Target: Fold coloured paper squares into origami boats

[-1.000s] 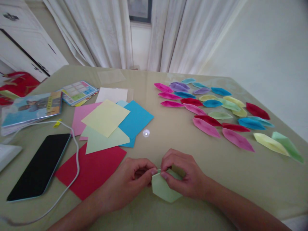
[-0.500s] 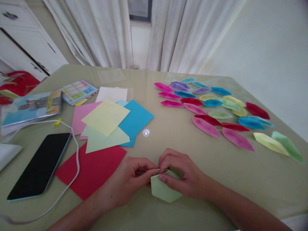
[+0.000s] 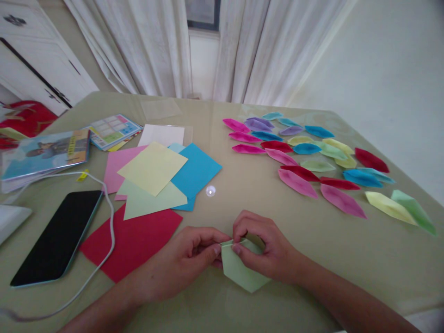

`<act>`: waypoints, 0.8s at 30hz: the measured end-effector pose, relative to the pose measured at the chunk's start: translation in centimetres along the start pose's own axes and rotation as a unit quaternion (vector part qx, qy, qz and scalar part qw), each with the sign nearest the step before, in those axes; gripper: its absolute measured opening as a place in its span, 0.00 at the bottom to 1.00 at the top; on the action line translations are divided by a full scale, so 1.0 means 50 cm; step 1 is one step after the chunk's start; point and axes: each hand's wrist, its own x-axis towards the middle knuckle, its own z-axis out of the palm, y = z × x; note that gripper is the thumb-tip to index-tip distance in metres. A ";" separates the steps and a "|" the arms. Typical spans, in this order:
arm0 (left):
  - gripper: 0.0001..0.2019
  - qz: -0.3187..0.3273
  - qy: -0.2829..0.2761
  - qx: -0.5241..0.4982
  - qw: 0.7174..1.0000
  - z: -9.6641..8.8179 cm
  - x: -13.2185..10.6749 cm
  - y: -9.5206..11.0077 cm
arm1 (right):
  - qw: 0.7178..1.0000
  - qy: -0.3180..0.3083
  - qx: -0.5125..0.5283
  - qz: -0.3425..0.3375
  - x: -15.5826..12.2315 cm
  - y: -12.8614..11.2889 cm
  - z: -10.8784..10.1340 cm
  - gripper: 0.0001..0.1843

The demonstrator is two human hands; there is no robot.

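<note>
A folded light green paper [image 3: 241, 270] lies on the table near its front edge, its point toward me. My left hand [image 3: 180, 263] pinches its upper left corner with thumb and forefinger. My right hand [image 3: 262, 247] pinches the top edge right beside it, fingers curled over the fold. The two hands' fingertips almost touch above the paper.
Loose coloured paper squares [image 3: 152, 185] lie to the left, a red sheet [image 3: 133, 243] nearest my left hand. A black phone [image 3: 57, 238] with a white cable [image 3: 104, 259] and booklets [image 3: 45, 155] sit far left. Several folded paper boats [image 3: 312, 157] are spread at the right.
Both hands shifted slightly, and the green paper turned a little, its lower point now further right. The pinch on its top edge is kept.
</note>
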 end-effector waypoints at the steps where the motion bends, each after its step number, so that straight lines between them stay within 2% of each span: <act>1: 0.16 -0.001 0.001 -0.004 1.000 0.001 0.001 -0.001 | 1.000 0.002 0.001 0.000 0.000 0.000 0.000 0.04; 14: 0.17 -0.025 0.031 -0.047 0.998 0.016 0.003 -0.008 | 1.000 0.007 0.003 0.020 0.004 -0.004 0.002 0.03; 24: 0.16 0.010 0.025 0.052 0.998 0.011 -0.006 0.009 | 0.999 0.018 -0.017 0.029 0.000 -0.003 0.010 0.04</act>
